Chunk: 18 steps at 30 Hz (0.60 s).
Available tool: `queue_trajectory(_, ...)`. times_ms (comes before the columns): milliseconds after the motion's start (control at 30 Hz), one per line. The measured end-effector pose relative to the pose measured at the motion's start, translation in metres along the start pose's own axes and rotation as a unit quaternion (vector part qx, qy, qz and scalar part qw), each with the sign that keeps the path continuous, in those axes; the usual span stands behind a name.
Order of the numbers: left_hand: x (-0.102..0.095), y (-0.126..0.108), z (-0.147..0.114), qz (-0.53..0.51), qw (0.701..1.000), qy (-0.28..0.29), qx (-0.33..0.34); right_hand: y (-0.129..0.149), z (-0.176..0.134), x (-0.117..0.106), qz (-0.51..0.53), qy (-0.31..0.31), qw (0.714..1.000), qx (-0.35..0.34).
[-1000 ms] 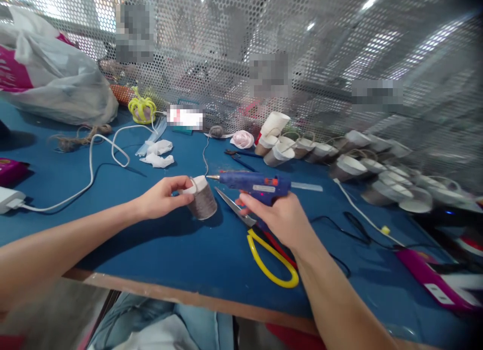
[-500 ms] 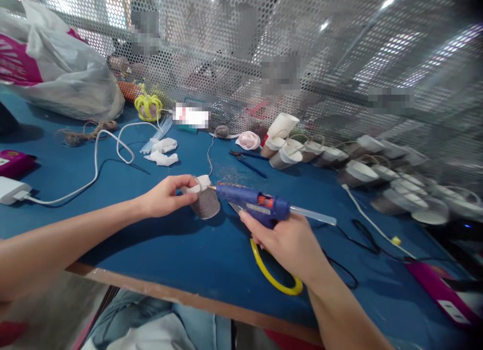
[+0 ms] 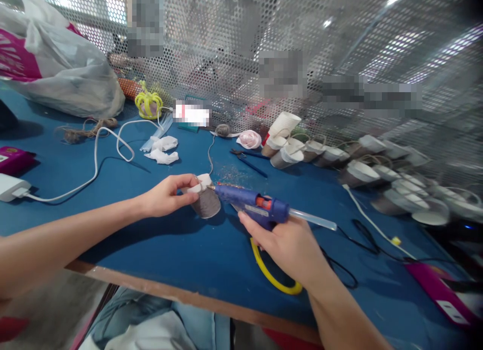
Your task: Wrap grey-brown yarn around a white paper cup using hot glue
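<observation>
My left hand pinches the white rim of a small grey twine-wrapped cup, which is tilted above the blue table. A thin grey cord runs from near the cup back to a small ball of twine. In my right hand is a blue glue gun with a clear glue stick poking out of its back. Its nozzle meets the cup just below the white rim. Scissors with a yellow handle lie under my right hand, their blades mostly hidden by the gun.
Blue-handled pliers and a pink fabric rose lie behind the cup. Several finished cups with handles crowd the right side. A white cable and plastic bag are at left. A magenta power strip sits at right.
The hands, cup and glue gun keep almost the same position, with the nozzle still at the cup's rim. The whole view has shifted only slightly.
</observation>
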<state>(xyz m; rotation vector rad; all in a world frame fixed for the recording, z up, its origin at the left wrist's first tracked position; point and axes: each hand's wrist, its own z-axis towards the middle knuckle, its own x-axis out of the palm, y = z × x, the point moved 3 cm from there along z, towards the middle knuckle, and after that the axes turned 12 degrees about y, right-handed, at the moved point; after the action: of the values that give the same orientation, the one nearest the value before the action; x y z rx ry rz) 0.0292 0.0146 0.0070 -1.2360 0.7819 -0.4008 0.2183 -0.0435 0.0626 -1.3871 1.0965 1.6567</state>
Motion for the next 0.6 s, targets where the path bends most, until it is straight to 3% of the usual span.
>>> queue_trajectory(600, 0.0006, -0.0007, -0.0006, 0.001, 1.0, 0.007, 0.003, -0.0006, -0.0001, -0.0006, 0.002, -0.015, 1.0, -0.007)
